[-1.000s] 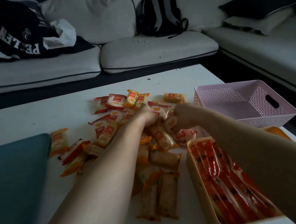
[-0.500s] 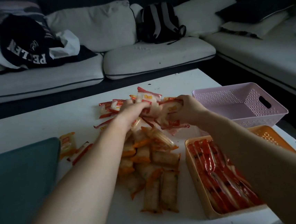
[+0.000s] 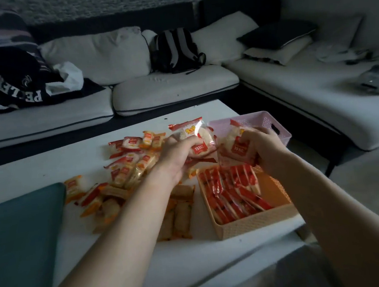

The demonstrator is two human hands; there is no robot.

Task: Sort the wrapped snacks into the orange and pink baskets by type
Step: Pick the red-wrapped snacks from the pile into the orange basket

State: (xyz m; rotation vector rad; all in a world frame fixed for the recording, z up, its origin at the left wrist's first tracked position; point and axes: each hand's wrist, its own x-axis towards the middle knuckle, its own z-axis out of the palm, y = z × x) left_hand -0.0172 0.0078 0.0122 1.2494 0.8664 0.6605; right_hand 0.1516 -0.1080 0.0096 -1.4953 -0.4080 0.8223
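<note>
Two grips are clamping snacks: left grip on the left packet, right grip on the right packet at twelve o'clock of the orange basket.

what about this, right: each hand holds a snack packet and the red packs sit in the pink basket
No: head view shows the red packs in the orange basket, not the pink basket. The left hand and right hand do each hold a snack packet.
</note>
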